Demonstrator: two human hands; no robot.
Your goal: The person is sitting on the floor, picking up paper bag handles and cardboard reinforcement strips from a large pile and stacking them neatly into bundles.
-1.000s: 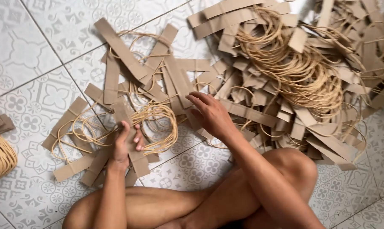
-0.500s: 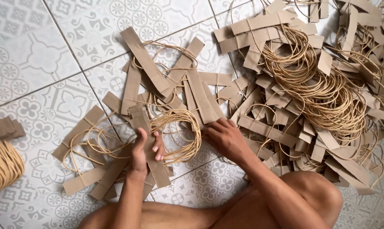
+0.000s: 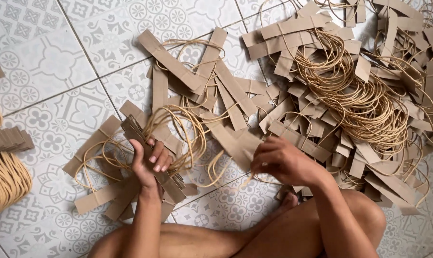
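Cardboard handle strips sit stacked in the left hand, fingers clamped round them (cord loops dangling). The right hand pinches one more strip beside the loose pile; squaring edges before adding looks wise.

Soft, even daylight; faint shadows under the cardboard strips; no glare; right hand slightly motion-blurred.

No packages, labels, signs or screens (only loose pieces).
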